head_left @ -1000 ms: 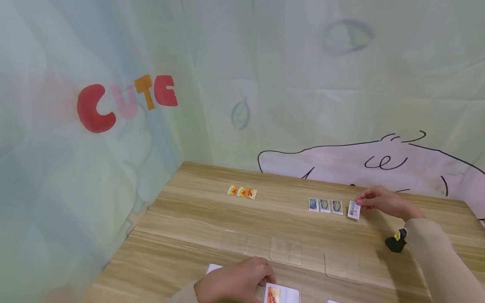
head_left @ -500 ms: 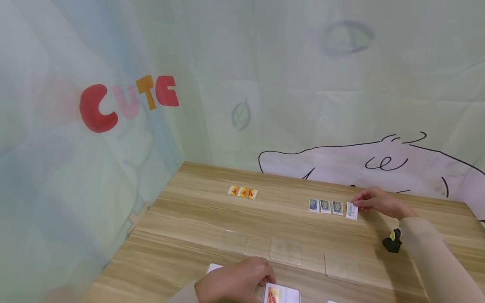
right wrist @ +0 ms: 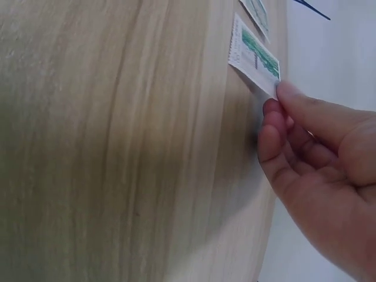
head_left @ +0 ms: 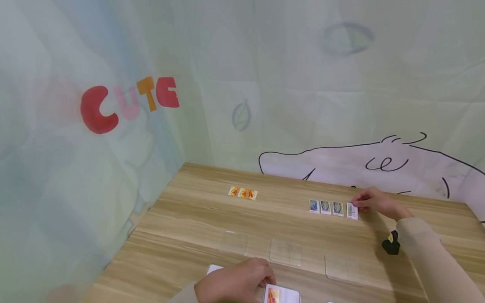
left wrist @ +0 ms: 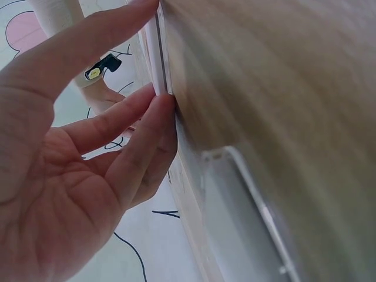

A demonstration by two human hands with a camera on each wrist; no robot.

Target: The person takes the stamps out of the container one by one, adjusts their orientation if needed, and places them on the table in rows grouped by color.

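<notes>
1. Far left, up on the wall, the CUTE letters (head_left: 130, 101) lean in, red, pink, orange and red again.
2. Down onto the counter (head_left: 182, 219): a white card (head_left: 214, 268) pokes out from behind the left hand (head_left: 236, 280), most of it hidden.
3. And that left hand is busy! The wrist view has its fingers narrow, gripping a white case (head_left: 289, 296) by its edges, thumb on one side, fingertips on the other.
4. Towards the back, three orange stamps (head_left: 243, 192) sit tight together in a short row, well apart from both hands.
5. Back to the near edge: a red-orange stamp (head_left: 273, 296) shows at the case's left side; in it or on it, can't tell.
6. Across the middle, three clear squares (head_left: 285, 251) lie spaced out in a line, barely visible against the wood grain.
7. Over to the right, three bluish stamps (head_left: 325, 207) stand in a neat row, small gaps between.
8. Just beside them, the green stamp (head_left: 352, 211) ends that row, one corner pinched between thumb and fingertip of the right hand (head_left: 379, 203); the other fingers curl below.
9. At the right cuff, a black piece (head_left: 391, 244) with a yellow patch.
</notes>
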